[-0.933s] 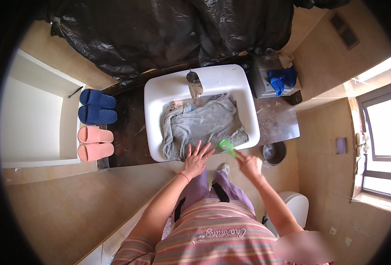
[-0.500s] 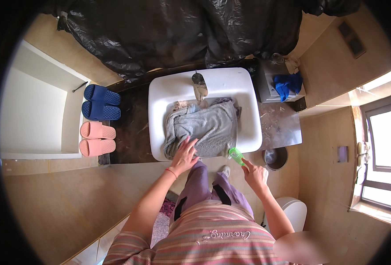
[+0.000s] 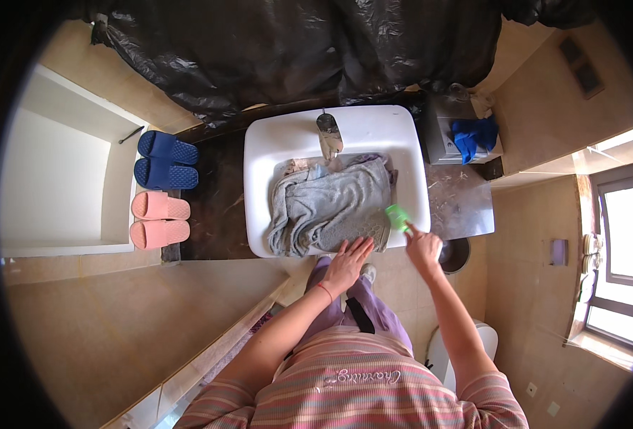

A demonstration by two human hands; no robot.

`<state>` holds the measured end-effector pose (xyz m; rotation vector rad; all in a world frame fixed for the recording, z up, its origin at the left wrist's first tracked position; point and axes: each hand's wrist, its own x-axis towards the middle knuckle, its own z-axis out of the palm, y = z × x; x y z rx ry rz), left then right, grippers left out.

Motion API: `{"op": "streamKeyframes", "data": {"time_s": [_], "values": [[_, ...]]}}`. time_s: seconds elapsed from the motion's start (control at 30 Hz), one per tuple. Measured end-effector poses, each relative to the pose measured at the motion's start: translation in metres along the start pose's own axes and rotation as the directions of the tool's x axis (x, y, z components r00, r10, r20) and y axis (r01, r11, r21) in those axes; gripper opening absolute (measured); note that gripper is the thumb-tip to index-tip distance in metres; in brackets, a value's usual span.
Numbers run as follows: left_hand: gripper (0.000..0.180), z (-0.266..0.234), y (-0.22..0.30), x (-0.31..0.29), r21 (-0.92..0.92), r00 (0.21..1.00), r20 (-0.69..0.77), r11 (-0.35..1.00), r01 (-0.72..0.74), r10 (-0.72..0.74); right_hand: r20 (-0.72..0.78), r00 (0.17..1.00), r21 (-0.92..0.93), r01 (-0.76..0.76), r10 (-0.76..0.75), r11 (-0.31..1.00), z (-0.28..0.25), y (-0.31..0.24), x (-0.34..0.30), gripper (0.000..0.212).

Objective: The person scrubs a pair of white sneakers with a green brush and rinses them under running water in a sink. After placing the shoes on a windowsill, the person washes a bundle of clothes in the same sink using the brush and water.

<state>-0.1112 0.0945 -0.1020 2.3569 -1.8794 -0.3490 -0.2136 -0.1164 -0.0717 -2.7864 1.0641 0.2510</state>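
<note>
A wet grey towel [image 3: 330, 194] lies bunched in the white sink [image 3: 257, 150], its lower edge reaching the sink's front rim. My left hand [image 3: 349, 263] rests on the towel's lower right part at that rim, fingers stretched out and holding nothing. In my right hand [image 3: 423, 250] is a green scrubbing brush [image 3: 398, 217], gripped by its handle. The brush head, smeared by motion, is over the right side of the sink beside the towel. The faucet [image 3: 328, 136] stands above the towel at the back.
Blue slippers [image 3: 166, 173] and pink slippers [image 3: 159, 234] hang at the left by a white recess [image 3: 52, 179]. On the dark counter's right stands a metallic box [image 3: 441, 136] with a blue cloth [image 3: 473, 137]. A bucket [image 3: 456, 256] sits below; a white toilet [image 3: 484, 343] is behind it.
My left hand has slid right along the towel's lower edge. The brush in my right hand has moved up and to the right, from the sink's front rim to above the basin.
</note>
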Motion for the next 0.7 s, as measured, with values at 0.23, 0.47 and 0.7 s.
{"op": "streamKeyframes", "data": {"time_s": [0.23, 0.47, 0.7], "values": [[0.061, 0.004, 0.000, -0.008, -0.069, 0.999, -0.033, 0.997, 0.020, -0.023, 0.073, 0.976, 0.129, 0.194, -0.205, 0.972, -0.017, -0.036, -0.026, 0.030], [0.061, 0.002, 0.000, -0.006, -0.074, 0.998, -0.060, 0.997, 0.000, -0.004, 0.035, 0.997, 0.156, 0.068, -0.074, 0.985, -0.003, -0.030, 0.007, 0.026], [0.068, 0.001, -0.001, -0.009, -0.047, 1.000, -0.018, 0.999, -0.021, 0.020, 0.082, 0.993, 0.105, 0.077, -0.086, 0.991, 0.006, -0.012, 0.014, 0.032]]}}
